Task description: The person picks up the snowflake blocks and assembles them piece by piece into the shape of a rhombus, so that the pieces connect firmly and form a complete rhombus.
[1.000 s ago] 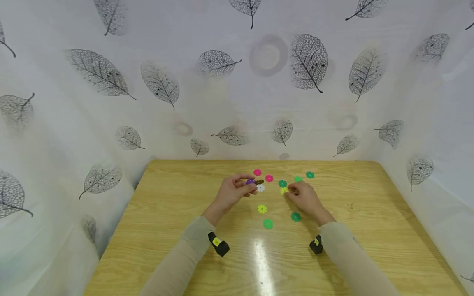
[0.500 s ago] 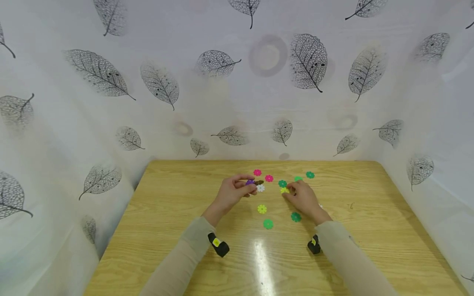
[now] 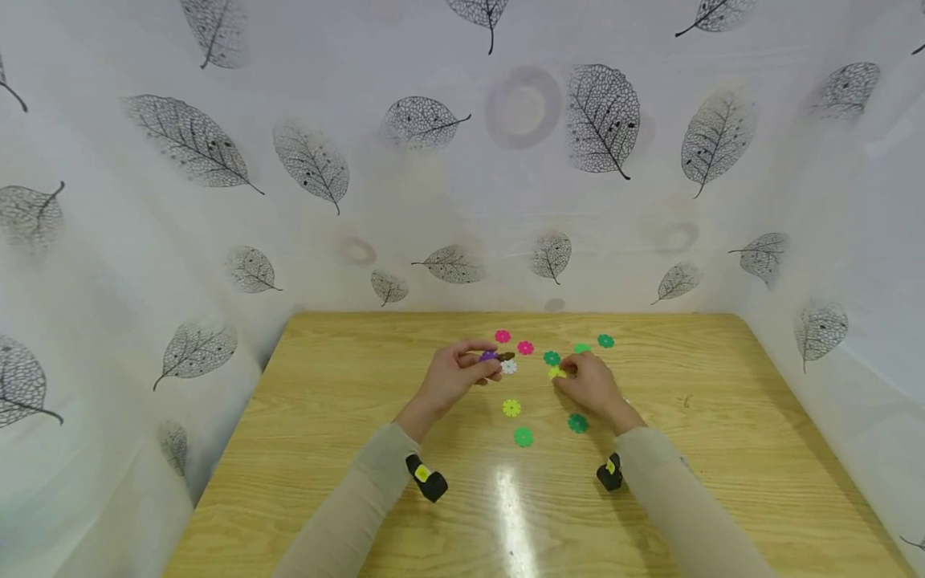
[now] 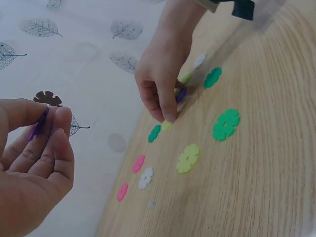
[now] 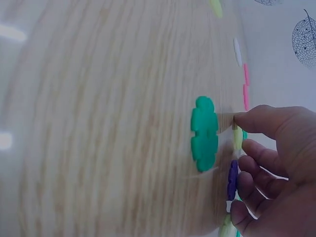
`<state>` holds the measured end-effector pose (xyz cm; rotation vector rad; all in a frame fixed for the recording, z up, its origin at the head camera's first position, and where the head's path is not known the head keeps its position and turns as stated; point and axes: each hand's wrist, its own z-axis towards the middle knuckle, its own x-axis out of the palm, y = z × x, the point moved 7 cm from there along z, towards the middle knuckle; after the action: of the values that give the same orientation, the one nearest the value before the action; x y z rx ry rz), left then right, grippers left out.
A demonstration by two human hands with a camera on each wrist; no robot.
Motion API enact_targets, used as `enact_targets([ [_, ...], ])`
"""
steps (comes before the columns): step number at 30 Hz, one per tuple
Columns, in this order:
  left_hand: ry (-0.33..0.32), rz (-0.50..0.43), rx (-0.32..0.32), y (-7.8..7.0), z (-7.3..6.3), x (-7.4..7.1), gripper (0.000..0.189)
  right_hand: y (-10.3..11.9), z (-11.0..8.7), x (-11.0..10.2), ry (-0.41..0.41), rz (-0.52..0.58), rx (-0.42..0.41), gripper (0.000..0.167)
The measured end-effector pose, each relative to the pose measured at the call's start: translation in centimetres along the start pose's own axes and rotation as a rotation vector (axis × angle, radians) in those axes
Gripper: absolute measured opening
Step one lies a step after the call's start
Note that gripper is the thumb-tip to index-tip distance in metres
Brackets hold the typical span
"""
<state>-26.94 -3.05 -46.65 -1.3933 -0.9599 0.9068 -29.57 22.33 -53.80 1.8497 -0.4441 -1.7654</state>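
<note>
In my left hand, thumb and fingers pinch a purple flower-shaped plastic disc. A brown flower disc sticks out from it, raised off the table in the left wrist view. My right hand is low at the table, thumb and forefinger at the two sides of a yellow flower disc, gripping its edge. Under the curled fingers of that hand lies another purple disc, hidden from the head view. A dark green disc lies just beyond the yellow one.
Scattered on the wooden table are pink discs, a white disc, a second yellow disc, a light green disc and a nearer dark green disc. A leaf-print curtain encloses the table's back and sides.
My right hand has shifted slightly left and toward me, its fingers settling around the yellow disc; a white disc edge shows beside its wrist. My left hand stays put with the joined discs.
</note>
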Motion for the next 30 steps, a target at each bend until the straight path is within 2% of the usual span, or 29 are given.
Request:
enact_targets([
  [19,-0.009,0.009,-0.005,0.21,0.11,0.16,0.037,0.14,-0.05,-0.20,0.029,0.014,0.018,0.037],
  [30,-0.003,0.026,-0.003,0.27,0.23,0.25,0.033,0.41,0.00,-0.15,0.059,-0.019,0.047,0.035],
])
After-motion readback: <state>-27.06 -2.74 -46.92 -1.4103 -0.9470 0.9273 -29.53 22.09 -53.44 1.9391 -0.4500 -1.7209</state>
